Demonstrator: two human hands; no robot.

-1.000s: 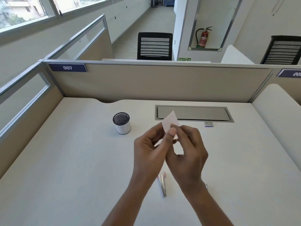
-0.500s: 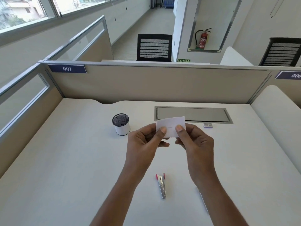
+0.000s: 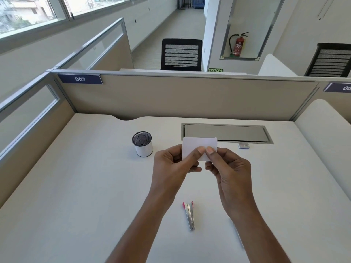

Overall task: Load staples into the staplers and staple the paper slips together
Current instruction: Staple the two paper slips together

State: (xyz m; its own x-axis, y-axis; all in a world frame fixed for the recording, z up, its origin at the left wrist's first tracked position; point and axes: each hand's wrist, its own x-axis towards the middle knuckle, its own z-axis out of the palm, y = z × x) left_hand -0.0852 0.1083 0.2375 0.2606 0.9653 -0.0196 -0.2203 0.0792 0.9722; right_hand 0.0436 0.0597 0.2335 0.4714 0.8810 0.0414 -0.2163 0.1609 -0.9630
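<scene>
Head view: left hand and right hand pinch paper slips above desk. Stapler lies untouched below; stapling apparently not done.

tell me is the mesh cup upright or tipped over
Upright: the mesh cup stands on its base on the desk, open mouth facing up.

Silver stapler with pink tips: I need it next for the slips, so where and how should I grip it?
Probably from above, pinching the slim silver stapler with pink tips across its middle, on its two long sides. It lies flat on the white desk, narrow, its length running away from you, so those sides are free.
</scene>
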